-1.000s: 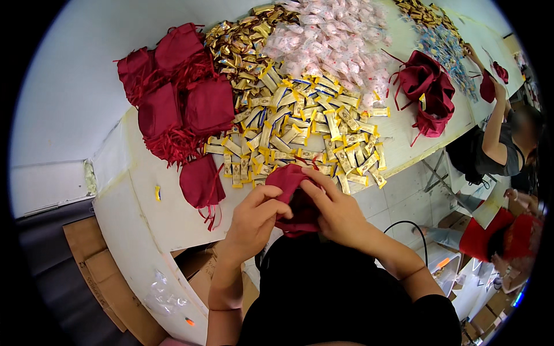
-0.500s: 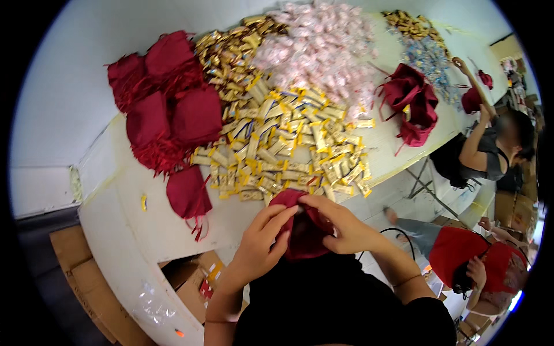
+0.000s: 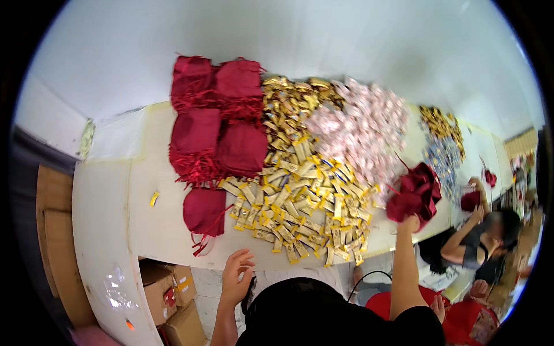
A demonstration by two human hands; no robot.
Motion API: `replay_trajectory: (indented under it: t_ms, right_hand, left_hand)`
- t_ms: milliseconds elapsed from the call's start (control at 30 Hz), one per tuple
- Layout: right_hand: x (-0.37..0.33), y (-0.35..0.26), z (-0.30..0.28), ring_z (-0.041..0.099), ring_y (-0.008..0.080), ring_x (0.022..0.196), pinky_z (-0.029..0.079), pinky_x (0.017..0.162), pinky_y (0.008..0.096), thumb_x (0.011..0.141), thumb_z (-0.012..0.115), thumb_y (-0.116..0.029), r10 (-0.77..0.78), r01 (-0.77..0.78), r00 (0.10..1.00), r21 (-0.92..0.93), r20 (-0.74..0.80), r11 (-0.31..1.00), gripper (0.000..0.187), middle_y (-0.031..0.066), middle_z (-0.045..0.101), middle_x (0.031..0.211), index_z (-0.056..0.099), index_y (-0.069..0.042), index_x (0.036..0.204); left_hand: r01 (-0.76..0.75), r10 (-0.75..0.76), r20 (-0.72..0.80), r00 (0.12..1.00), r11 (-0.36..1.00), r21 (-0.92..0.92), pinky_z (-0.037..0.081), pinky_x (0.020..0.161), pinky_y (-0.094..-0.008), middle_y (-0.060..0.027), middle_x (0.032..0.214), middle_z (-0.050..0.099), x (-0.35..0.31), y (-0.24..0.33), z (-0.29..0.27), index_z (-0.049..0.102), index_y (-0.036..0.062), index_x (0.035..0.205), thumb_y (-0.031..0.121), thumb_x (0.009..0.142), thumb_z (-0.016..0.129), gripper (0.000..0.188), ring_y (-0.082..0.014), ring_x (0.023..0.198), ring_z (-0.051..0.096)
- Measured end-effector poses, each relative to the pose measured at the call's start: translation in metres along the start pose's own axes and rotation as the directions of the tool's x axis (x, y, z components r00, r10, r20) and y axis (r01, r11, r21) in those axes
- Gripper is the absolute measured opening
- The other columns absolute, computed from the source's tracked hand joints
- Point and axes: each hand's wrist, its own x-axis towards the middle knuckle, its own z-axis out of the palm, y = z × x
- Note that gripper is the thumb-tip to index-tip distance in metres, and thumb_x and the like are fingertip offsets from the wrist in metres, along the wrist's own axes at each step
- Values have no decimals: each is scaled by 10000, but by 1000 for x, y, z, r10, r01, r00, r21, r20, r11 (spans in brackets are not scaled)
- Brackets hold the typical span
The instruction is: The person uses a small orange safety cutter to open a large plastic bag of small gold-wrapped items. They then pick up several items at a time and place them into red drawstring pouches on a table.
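Observation:
My right arm is stretched out to the right, and my right hand (image 3: 409, 223) is closed at the near edge of a heap of dark red drawstring pouches (image 3: 416, 193). Its fingertips are partly hidden against the cloth. Near the table's front edge my left hand (image 3: 236, 277) is raised, its fingers apart and nothing in it. A single flat dark red pouch (image 3: 203, 212) lies beyond the left hand, its ribbons toward me. In front of me spreads a pile of yellow-ended wrapped bars (image 3: 300, 213).
Stacked red pouches (image 3: 196, 131) stand at the back left, beside gold-wrapped sweets (image 3: 285, 106) and pink-white packets (image 3: 369, 127). One stray bar (image 3: 154, 198) lies left on the table (image 3: 156, 230). Cardboard boxes (image 3: 164, 294) sit underneath. A co-worker (image 3: 476, 239) works at the right; another person's red garment (image 3: 461, 323) shows nearer.
Both hands were holding a red pouch open in front of me. Now they are apart: the right has gone out to the heap, the left has drawn back without the pouch. The view has shifted.

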Motion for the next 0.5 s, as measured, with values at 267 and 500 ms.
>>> replay_trajectory:
  t_ms: [267, 500]
  right_hand:
    - [-117, -195, -25, 328, 455, 1191, 400, 905, 455, 641, 590, -25, -179, 246, 968, -504, 179, 828, 809, 306, 157, 1376, 254, -171, 1362]
    - [-324, -180, 47, 285, 431, 1209, 349, 948, 468, 676, 536, -15, -496, 456, 861, -260, -115, 851, 692, 280, 204, 1344, 279, -34, 1318]
  left_hand:
    - [98, -113, -264, 958, 993, -70, 487, 729, -250, -110, 1178, 451, -52, -93, -113, 526, 35, 1091, -73, 776, 485, 335, -160, 857, 575]
    - [133, -50, -217, 975, 912, 387, 489, 700, -262, -123, 1142, 459, -43, -90, -276, 532, 68, 1079, -38, 755, 510, 341, -185, 826, 569]
